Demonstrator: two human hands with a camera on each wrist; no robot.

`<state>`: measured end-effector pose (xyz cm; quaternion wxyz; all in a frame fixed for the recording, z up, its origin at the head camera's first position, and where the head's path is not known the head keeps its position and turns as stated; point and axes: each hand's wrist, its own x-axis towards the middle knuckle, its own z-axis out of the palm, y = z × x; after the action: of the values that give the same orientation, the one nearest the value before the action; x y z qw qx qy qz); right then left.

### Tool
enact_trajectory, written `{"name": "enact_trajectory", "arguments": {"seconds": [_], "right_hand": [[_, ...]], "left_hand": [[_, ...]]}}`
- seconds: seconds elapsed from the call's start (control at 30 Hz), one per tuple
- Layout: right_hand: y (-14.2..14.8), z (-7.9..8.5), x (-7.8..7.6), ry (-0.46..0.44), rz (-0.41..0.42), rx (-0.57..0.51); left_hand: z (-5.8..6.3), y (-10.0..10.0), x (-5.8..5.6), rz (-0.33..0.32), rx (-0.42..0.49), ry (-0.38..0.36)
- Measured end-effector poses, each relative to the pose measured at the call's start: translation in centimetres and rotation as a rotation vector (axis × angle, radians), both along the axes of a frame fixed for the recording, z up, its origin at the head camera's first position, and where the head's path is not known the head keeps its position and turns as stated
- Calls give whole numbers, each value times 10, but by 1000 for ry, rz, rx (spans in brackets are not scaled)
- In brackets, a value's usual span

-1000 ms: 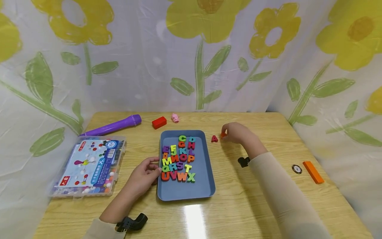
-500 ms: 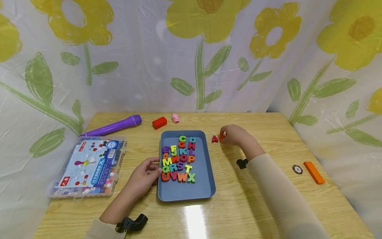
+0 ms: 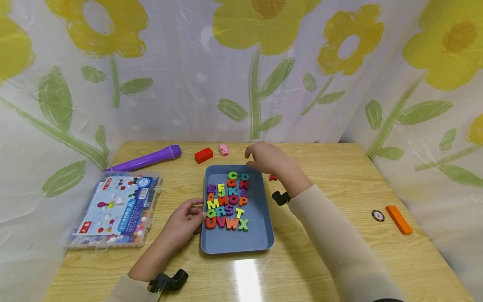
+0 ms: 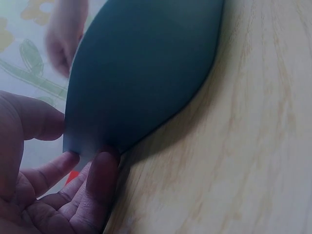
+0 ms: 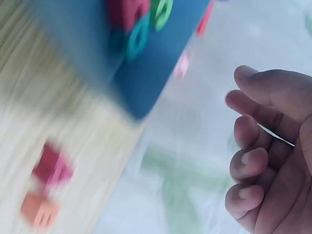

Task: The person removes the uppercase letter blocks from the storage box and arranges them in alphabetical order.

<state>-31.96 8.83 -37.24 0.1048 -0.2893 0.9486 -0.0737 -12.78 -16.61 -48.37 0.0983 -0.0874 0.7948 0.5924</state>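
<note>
My left hand (image 3: 183, 220) holds the left wall of a blue-grey tray (image 3: 245, 244); in the left wrist view its curled fingers and thumb meet the wall near the rim. Rows of colourful letter blocks (image 3: 226, 205) lie inside the tray. My right hand (image 3: 266, 157) hovers over the tray's far right corner, fingers loosely bent around nothing. A red letter A (image 3: 273, 177), partly behind the right wrist, lies on the table. Beside it in the right wrist view is a blurred orange letter block (image 5: 39, 210).
A clear case (image 3: 113, 205) and a purple toy microphone (image 3: 145, 158) lie at the left. Behind the tray are a red block (image 3: 203, 155) and a pink pig figure (image 3: 224, 149). A round chip (image 3: 377, 215) and an orange bar (image 3: 399, 219) lie right.
My right hand has left the orange letter beside the A, risen and moved left to the tray's far corner. My left hand stays on the tray.
</note>
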Motion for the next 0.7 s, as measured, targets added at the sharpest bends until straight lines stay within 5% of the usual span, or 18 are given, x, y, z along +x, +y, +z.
{"name": "enact_trajectory", "arguments": {"seconds": [0.27, 0.7], "right_hand": [[-57, -20, 6, -50, 3, 132], [-75, -39, 9, 17, -62, 223]], "left_hand": [[0, -1, 1, 9, 6, -3], [-2, -2, -2, 12, -2, -11]]}}
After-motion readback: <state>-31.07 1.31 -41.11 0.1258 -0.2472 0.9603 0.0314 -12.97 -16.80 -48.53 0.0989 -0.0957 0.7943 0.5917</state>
